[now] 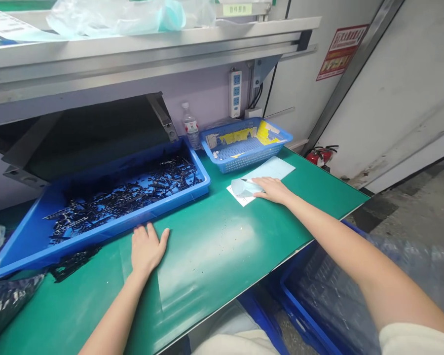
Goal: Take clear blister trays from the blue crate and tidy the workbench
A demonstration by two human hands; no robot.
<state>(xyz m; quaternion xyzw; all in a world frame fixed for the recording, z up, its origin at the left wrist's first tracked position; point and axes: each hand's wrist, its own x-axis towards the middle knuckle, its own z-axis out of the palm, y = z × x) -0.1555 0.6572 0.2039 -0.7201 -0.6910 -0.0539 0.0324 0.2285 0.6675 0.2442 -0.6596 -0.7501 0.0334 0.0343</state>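
Observation:
My left hand (147, 248) lies on the green tabletop with its thumb spread. Its fingertips reach the front wall of a large blue tray (170, 206), which holds many small black plastic parts (122, 199). To the right, my right hand (273, 190) has its fingers and thumb at the curled end of a light blue sheet of paper (272, 169). Beneath that curl, a white printed sheet (243, 199) shows at the corner. Whatever lies under the right fingers is hidden.
A blue perforated basket (244, 160) with yellow and white patches stands behind the paper, beside a plastic water bottle (190, 123). A metal shelf (151, 54) crosses above. Black parts (74, 264) and a dark bag (11, 301) lie at left. A blue crate (299, 315) stands below the table's edge.

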